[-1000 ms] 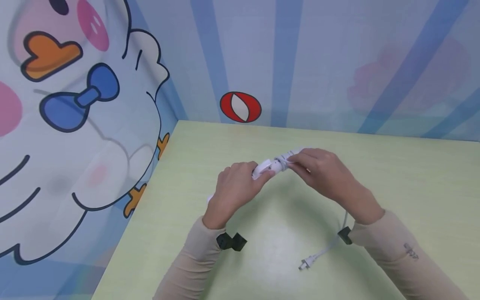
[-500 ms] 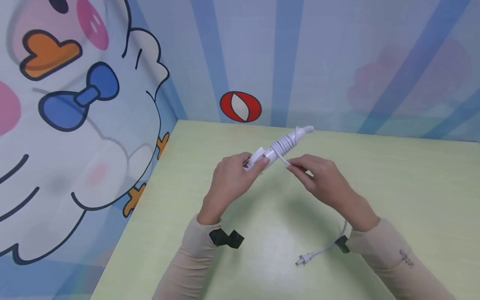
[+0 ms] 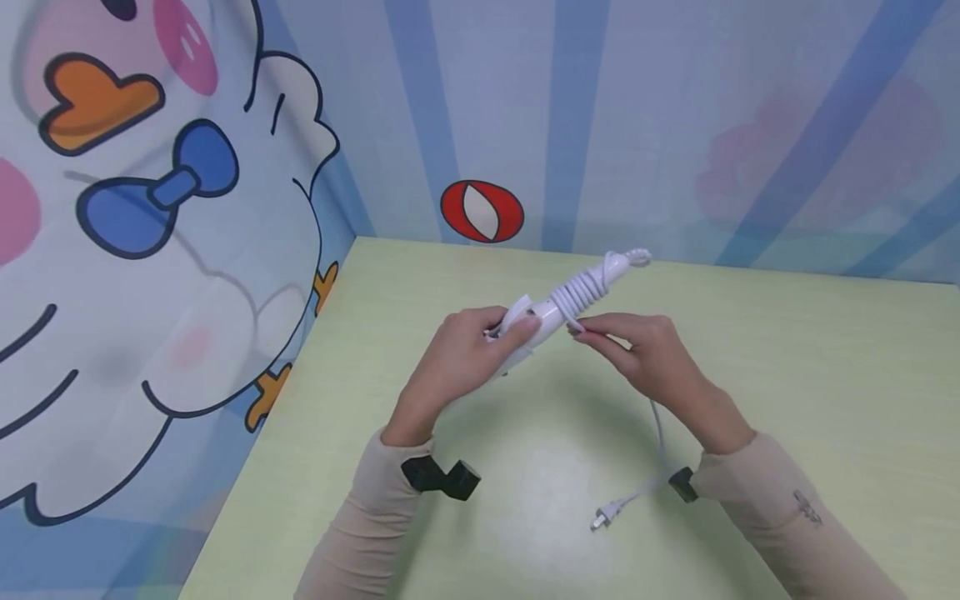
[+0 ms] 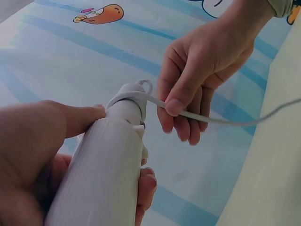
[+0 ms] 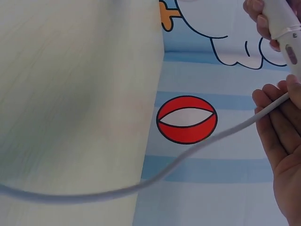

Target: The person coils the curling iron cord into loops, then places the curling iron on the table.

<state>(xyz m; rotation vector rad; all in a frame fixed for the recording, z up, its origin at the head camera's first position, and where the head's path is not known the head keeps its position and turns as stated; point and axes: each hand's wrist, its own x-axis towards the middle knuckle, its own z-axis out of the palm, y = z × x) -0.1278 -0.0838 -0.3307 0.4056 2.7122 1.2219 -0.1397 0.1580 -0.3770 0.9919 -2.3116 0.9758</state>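
Note:
My left hand (image 3: 465, 354) grips a white stick-shaped appliance (image 3: 551, 315), which looks like a curling iron, with the thumb along its body. It is held tilted above the table, its narrow cord end up and to the right. Several turns of white power cord (image 3: 581, 292) lie around its handle. Just below these coils, my right hand (image 3: 652, 354) pinches the cord between thumb and fingertips. In the left wrist view the cord (image 4: 225, 122) runs on past the right hand (image 4: 207, 61). The left hand hides part of the appliance.
The loose cord end hangs down to a two-pin plug (image 3: 603, 517) near the front of the pale green table (image 3: 825, 375). A cartoon-printed wall (image 3: 637, 125) stands at the back and left, close behind the table's far edge.
The right hand has moved from over the handle to below it, still pinching the cord, uncovering the coils. The appliance's cord end has swung up; the left hand has shifted slightly left.

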